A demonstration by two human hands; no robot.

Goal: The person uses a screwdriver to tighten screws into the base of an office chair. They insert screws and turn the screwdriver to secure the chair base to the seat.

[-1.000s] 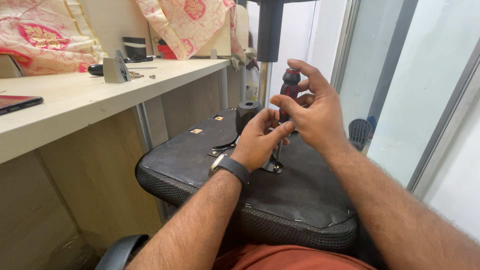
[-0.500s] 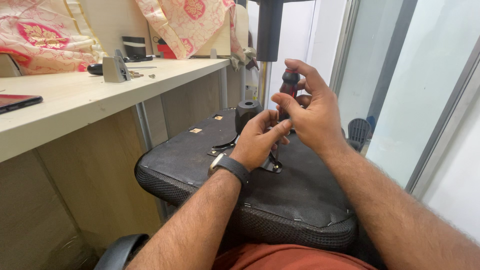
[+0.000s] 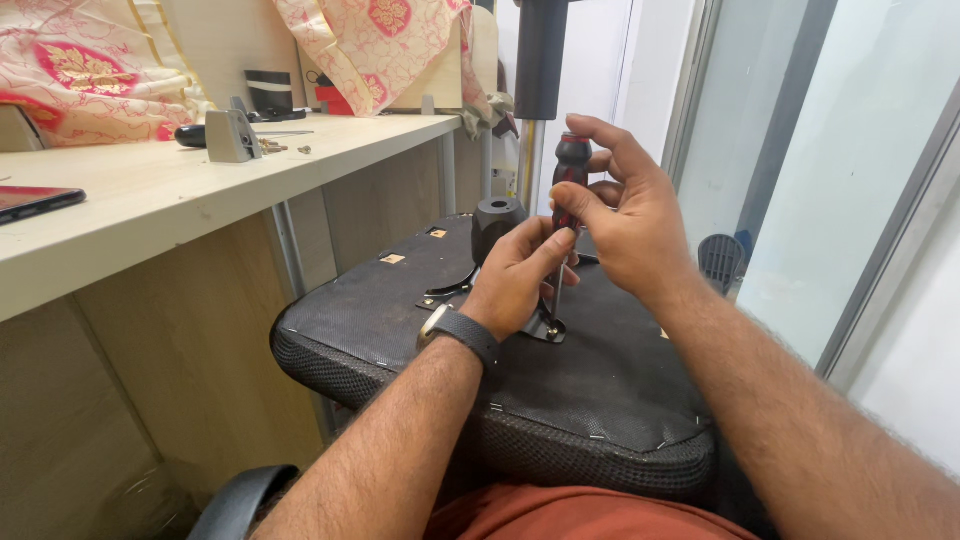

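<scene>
An upturned black chair seat (image 3: 400,300) rests in front of me, its underside up, with a black metal bracket (image 3: 540,328) and a black socket (image 3: 497,222) fixed on it. My right hand (image 3: 630,215) grips the red and black handle of a screwdriver (image 3: 570,175) that stands upright with its tip on the bracket. My left hand (image 3: 520,275), with a dark watch on the wrist, pinches the screwdriver's shaft low down and steadies it.
A pale wooden desk (image 3: 150,210) runs along the left, carrying a dark phone (image 3: 35,203), a small grey metal part (image 3: 232,135) and loose screws. Patterned pink cloth (image 3: 390,40) hangs behind. A black pole (image 3: 541,60) rises past the seat. Glass panels stand at right.
My right hand has closed tighter round the screwdriver handle, its fingers drawn in. The left hand stays on the shaft. The seat has not moved.
</scene>
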